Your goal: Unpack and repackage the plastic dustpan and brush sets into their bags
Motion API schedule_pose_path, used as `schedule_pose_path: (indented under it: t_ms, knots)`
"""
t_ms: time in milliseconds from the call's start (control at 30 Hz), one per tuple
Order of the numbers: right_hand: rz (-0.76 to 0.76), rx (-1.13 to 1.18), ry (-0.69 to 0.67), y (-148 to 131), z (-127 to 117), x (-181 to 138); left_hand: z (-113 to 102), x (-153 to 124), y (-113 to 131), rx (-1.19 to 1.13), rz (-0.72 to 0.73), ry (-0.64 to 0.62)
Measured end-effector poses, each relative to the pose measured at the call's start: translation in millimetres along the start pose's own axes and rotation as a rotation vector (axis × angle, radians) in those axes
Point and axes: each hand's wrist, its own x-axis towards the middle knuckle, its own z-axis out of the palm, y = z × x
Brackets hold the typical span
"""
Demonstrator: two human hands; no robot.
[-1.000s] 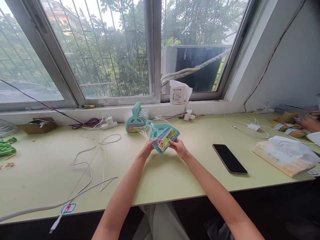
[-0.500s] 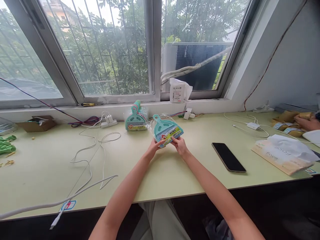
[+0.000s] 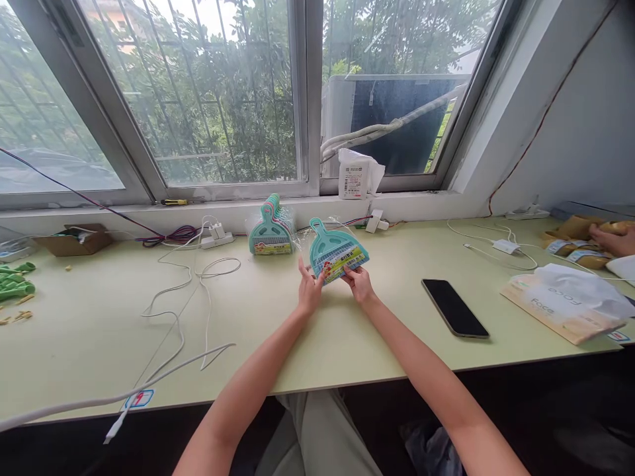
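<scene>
- L hand (image 3: 310, 291) & R hand (image 3: 361, 284), each grip pinching the lower edge of a teal dustpan-and-brush set (image 3: 331, 243), hold it tilted over the tabletop (image 3: 347, 350).
- Like sets, stacked (image 3: 270, 233), stand behind, to L.
- Best handled w/ light, even pressure, label (image 3: 342, 262) unbent.
- Fingers behind set hidden; prob. supporting its back.

head-worn view, angled down, facing window (image 3: 306, 92)
</scene>
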Motion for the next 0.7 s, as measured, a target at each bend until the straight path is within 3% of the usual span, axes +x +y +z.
schedule_pose_path:
  t_ms: [67, 133, 233, 333, 700]
  knots:
    - [0.000, -0.004, -0.002, 0, 0, 0, -3, -3, 12, 0.088, 0.182, 0.186]
    - [-0.002, -0.015, -0.008, 0, 1, 0, -7, -5, 23, 0.245, 0.351, 0.278]
    - [-0.001, -0.021, -0.023, 0, 3, -1, -12, -7, 32, 0.526, 0.487, 0.180]
    - [0.009, -0.025, -0.025, -1, 3, -2, -13, -7, 29, 0.681, 0.508, 0.051]
    - [0.044, -0.065, -0.039, -2, 8, -7, -11, -3, 23, 0.760, 0.556, -0.117]
